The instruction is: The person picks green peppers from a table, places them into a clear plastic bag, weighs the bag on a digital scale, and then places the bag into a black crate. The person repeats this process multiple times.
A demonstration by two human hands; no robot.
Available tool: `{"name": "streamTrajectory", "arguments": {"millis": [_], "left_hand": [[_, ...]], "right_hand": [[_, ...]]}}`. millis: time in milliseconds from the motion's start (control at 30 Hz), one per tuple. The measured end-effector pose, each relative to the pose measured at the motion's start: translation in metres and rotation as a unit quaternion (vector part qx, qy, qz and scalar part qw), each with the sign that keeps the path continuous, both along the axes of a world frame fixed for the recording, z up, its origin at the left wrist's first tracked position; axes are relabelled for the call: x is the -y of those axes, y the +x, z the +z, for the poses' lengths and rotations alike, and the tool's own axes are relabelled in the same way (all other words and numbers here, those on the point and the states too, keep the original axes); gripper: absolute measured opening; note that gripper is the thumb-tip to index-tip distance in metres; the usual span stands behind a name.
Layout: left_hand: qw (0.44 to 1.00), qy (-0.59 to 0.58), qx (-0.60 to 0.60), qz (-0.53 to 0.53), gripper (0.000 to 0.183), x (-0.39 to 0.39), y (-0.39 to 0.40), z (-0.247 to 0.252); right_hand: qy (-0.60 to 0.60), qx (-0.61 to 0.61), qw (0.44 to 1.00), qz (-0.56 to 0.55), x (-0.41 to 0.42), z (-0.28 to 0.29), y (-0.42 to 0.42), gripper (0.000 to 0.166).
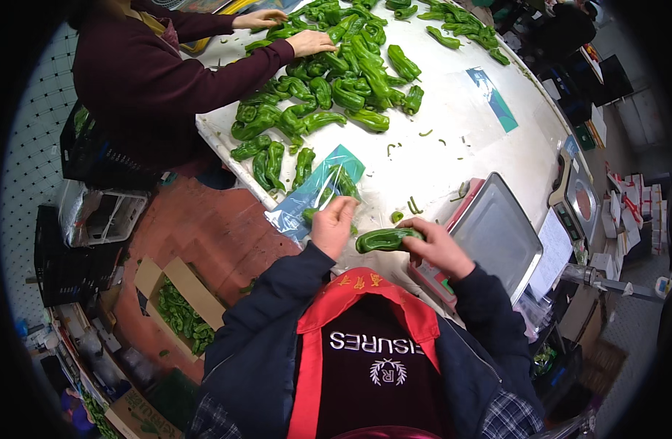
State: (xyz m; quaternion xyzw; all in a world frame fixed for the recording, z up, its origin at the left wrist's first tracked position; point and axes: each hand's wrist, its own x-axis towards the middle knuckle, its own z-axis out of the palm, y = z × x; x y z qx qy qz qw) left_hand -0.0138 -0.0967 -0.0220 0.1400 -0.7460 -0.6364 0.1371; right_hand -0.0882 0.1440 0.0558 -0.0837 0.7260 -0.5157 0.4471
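Observation:
My left hand (334,222) pinches the edge of a clear plastic bag with a blue-green band (308,189), which lies over the table's near edge with a few green peppers inside. A single green pepper (385,240) is held in my right hand (437,244), just right of the bag's mouth. Beyond the bag, a large heap of green peppers (369,71) spreads over the white table (440,137). Small stem pieces (414,206) and a pepper scrap (396,217) lie close beyond my right hand.
A weighing scale with a metal tray (495,236) stands at my right, with a second scale (580,197) behind it. Another person's hands (311,43) touch the heap at the far left. A flat bag (495,101) lies farther back. A cardboard box of peppers (185,313) stands on the floor.

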Motion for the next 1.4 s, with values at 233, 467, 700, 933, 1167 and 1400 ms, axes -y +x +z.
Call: {"name": "streamTrajectory", "arguments": {"millis": [233, 467, 700, 933, 1167, 1400], "left_hand": [[0.972, -0.227, -0.042, -0.047, 0.011, -0.028, 0.013, 0.028], [0.958, -0.262, -0.086, -0.076, 0.008, -0.041, 0.022, 0.049], [0.95, -0.275, -0.146, -0.03, 0.016, -0.034, 0.019, 0.042], [0.968, -0.197, -0.154, -0.012, 0.019, -0.018, 0.003, 0.035], [0.991, -0.127, -0.03, 0.013, 0.017, -0.002, -0.027, -0.043], [0.987, -0.154, -0.002, -0.039, 0.014, -0.003, -0.039, -0.04]], "right_hand": [[-0.058, 0.159, 0.974, -0.15, 0.033, -0.04, 0.066, 0.035], [-0.132, -0.082, 0.987, -0.034, 0.062, -0.117, 0.05, 0.025], [-0.164, -0.216, 0.962, -0.024, 0.123, -0.162, 0.025, 0.043], [-0.197, -0.392, 0.877, 0.197, 0.114, -0.074, -0.026, 0.07], [0.128, -0.411, 0.892, 0.134, 0.045, -0.063, -0.106, 0.033], [0.107, -0.506, 0.853, -0.071, 0.089, -0.086, -0.217, 0.036]]}}
